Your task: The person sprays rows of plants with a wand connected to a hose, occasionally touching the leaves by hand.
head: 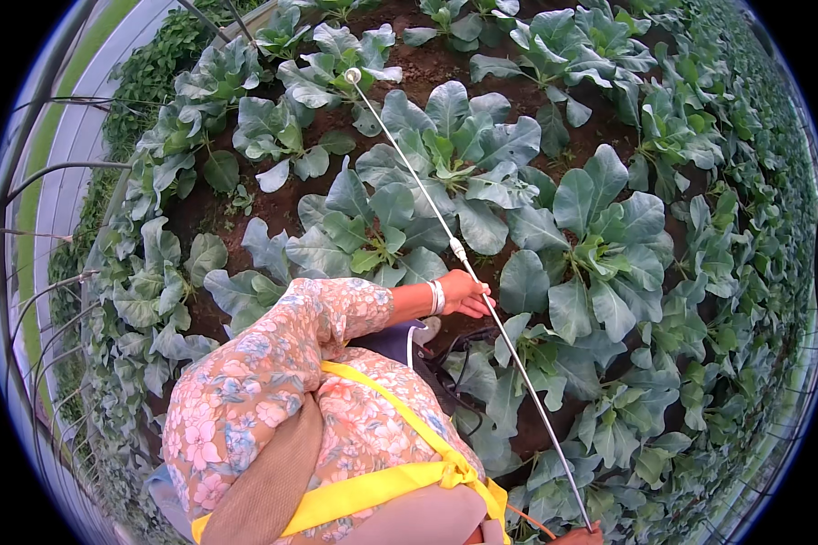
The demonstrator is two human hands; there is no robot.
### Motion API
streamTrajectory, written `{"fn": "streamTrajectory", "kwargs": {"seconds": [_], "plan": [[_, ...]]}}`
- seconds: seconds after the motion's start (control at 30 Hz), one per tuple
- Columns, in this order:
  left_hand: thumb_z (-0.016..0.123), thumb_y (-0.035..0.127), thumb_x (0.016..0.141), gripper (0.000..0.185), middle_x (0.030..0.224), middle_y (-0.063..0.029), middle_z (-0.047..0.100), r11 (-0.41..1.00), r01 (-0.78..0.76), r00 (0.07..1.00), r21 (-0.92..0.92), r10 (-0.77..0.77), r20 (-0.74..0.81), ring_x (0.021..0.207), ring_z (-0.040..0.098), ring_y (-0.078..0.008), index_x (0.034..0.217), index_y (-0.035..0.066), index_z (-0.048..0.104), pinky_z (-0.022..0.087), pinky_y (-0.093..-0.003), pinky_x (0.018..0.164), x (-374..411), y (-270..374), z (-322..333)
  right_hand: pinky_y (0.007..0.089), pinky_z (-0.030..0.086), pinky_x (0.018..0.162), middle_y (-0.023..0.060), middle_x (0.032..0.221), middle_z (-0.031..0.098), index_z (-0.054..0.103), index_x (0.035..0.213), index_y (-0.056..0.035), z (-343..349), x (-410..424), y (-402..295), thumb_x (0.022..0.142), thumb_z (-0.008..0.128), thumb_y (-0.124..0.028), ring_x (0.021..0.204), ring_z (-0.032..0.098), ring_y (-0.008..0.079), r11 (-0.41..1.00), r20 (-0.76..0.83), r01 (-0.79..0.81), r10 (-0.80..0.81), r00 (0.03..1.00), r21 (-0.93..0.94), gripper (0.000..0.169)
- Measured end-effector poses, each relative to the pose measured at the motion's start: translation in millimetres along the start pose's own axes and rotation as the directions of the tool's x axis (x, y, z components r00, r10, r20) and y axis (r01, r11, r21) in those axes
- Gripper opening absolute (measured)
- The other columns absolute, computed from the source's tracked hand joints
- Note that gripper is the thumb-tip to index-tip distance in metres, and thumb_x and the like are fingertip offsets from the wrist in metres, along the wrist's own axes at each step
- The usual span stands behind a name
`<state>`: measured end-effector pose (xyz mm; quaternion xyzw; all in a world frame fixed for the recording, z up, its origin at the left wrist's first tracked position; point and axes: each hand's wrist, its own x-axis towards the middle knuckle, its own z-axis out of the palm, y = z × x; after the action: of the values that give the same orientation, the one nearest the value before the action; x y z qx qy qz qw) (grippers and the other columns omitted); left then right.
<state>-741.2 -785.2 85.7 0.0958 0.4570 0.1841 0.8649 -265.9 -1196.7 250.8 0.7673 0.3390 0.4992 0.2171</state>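
Observation:
A long metal spray lance (422, 191) slants across the rows of leafy plants. Its round nozzle (352, 76) is at the far upper left end, above the leaves, and a pale coupling (457, 247) joins its two lengths. My left hand (465, 293), with silvery bangles on the wrist, supports the lance just below that coupling, thumb and fingertips against the rod. At the bottom edge, my right hand (578, 536) grips the lance's near end and is partly cut off by the frame. An orange hose (532, 521) runs close to that hand.
Broad-leaved, cabbage-like plants (443, 150) grow all around, some with holed leaves, with brown soil (419, 68) between them. Curved metal frame bars (61, 167) stand along the left. A yellow strap (375, 485) is knotted around my waist. Dark cords (460, 368) hang near my body.

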Motion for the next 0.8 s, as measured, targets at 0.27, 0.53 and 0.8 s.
{"fn": "streamTrajectory", "kwargs": {"seconds": [0.27, 0.53, 0.8], "plan": [[0.053, 0.018, 0.086, 0.019, 0.091, -0.0148, 0.064, 0.981, -0.116, 0.993, 0.156, 0.11, 0.052, 0.077, 0.065, -0.0227, 0.094, 0.001, 0.052, 0.054, -0.0356, 0.068, 10, 36, 19, 0.0435, 0.04, 0.047, 0.0133, 0.06, 0.056, 0.063, 0.061, -0.0074, -103, 20, -26, 0.066, 0.059, -0.026, 0.052, 0.053, 0.033, 0.972, 0.741, -0.231, 0.193, 0.643, -0.052, 0.02], [0.051, 0.015, 0.087, 0.021, 0.094, -0.0195, 0.062, 0.986, 0.134, 0.987, 0.098, -0.141, 0.074, 0.076, 0.065, -0.0273, 0.097, -0.004, 0.051, 0.054, -0.0395, 0.065, -8, 6, 1, 0.044, 0.04, 0.048, 0.0157, 0.058, 0.055, 0.061, 0.062, -0.0032, -121, -15, -21, 0.069, 0.063, -0.029, 0.052, 0.053, 0.0344, 0.976, 0.713, -0.216, 0.123, 0.69, 0.04, 0.027], [0.042, 0.019, 0.09, 0.013, 0.081, -0.0064, 0.055, 0.925, -0.378, 0.915, 0.034, 0.379, -0.139, 0.073, 0.058, -0.0215, 0.095, 0.007, 0.045, 0.048, -0.041, 0.072, 67, 137, -2, 0.0442, 0.039, 0.049, 0.0183, 0.056, 0.054, 0.058, 0.062, 0.0015, -166, -37, -99, 0.071, 0.068, -0.032, 0.052, 0.052, 0.0359, 0.821, 0.76, -0.35, -0.148, 0.633, 0.451, 0.036]]}}
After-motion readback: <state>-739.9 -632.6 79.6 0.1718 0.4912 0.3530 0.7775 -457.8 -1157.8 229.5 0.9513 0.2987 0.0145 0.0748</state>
